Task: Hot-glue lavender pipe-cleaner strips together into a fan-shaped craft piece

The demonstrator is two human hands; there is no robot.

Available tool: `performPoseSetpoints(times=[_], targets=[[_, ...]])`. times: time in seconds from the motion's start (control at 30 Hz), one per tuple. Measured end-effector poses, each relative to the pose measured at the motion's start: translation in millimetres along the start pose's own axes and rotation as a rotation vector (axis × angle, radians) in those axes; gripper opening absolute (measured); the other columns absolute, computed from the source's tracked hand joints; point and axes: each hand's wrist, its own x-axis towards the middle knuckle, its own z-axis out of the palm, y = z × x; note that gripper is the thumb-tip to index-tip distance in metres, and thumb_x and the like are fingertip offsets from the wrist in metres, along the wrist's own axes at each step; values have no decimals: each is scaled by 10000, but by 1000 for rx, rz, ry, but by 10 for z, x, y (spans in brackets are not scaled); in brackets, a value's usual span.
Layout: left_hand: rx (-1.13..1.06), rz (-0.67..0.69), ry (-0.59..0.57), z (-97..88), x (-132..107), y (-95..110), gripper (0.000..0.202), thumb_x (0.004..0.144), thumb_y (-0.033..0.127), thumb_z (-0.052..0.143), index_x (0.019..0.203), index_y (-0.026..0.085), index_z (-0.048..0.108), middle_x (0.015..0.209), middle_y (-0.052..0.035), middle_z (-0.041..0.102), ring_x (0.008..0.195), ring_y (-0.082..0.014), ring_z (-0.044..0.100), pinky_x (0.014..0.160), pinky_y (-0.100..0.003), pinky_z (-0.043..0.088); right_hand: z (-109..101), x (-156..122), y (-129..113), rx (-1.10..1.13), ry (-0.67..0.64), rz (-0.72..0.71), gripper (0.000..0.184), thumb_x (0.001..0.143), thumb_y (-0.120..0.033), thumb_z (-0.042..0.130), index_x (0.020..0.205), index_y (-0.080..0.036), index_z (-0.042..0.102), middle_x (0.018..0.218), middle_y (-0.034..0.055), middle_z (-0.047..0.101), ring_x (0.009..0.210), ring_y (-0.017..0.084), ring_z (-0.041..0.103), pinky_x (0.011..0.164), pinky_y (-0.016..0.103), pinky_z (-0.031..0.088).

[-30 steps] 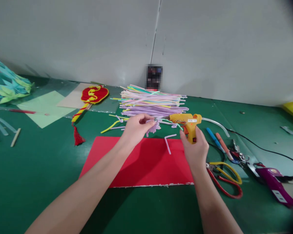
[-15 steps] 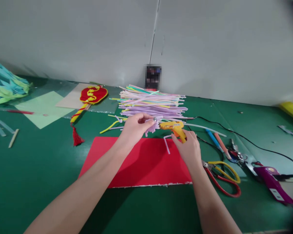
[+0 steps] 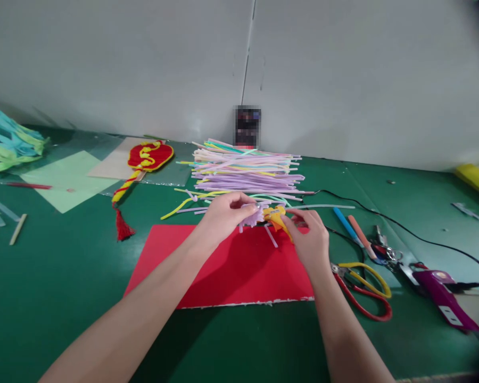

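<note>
My left hand (image 3: 223,215) pinches a small lilac pipe-cleaner flower (image 3: 252,215) just above the far edge of a red sheet (image 3: 227,268). My right hand (image 3: 309,239) is wrapped around a yellow glue gun (image 3: 275,215), whose nozzle points left and touches the flower. A clear glue stick (image 3: 327,206) pokes out of the gun's back. A short bent lilac piece (image 3: 270,234) lies on the red sheet between my hands. Behind them is a stack of pastel pipe cleaners (image 3: 245,170).
Yellow and red-handled pliers (image 3: 363,292), blue and orange pens (image 3: 351,226), keys (image 3: 387,252) and a purple tool (image 3: 443,295) with a black cable lie at right. A red ornament with a tassel (image 3: 143,159), pale sheets (image 3: 64,178) and teal paper leaves (image 3: 6,143) sit at left.
My right hand has swung the glue gun left and down until its nozzle reached the flower held by my left hand. The left hand stayed nearly still.
</note>
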Motion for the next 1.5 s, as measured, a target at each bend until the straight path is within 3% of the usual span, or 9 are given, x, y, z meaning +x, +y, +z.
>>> performPoseSetpoints(times=[0.1, 0.3, 0.6, 1.5], targets=[[48, -2, -56, 5, 2, -42, 115, 710, 269, 605, 761, 169, 629, 719, -24, 645, 646, -122, 575, 612, -238, 428, -55, 0, -133, 157, -24, -60, 259, 795, -355, 554, 1008, -218, 610, 877, 37, 553, 800, 158, 553, 710, 306, 481], [120, 6, -154, 11, 8, -54, 135, 719, 288, 582, 756, 165, 628, 729, -32, 642, 655, -138, 571, 624, -258, 429, -77, -34, -230, 181, -44, -210, 253, 772, -281, 598, 1021, -235, 607, 942, 49, 570, 913, 187, 554, 831, 373, 460], [32, -144, -296, 24, -10, -1, 154, 693, 281, 627, 762, 144, 627, 722, -13, 623, 662, -123, 560, 654, -257, 429, -82, -47, -249, 303, -129, -316, 237, 753, -214, 615, 986, -257, 604, 951, 47, 599, 935, 206, 559, 829, 392, 470], [-11, -164, -323, 11, -15, -11, 108, 690, 247, 630, 733, 148, 629, 691, 6, 604, 647, -111, 539, 648, -245, 400, -67, -53, -234, 346, -129, -318, 161, 748, -172, 598, 895, -234, 616, 872, 38, 606, 874, 191, 574, 782, 374, 477]])
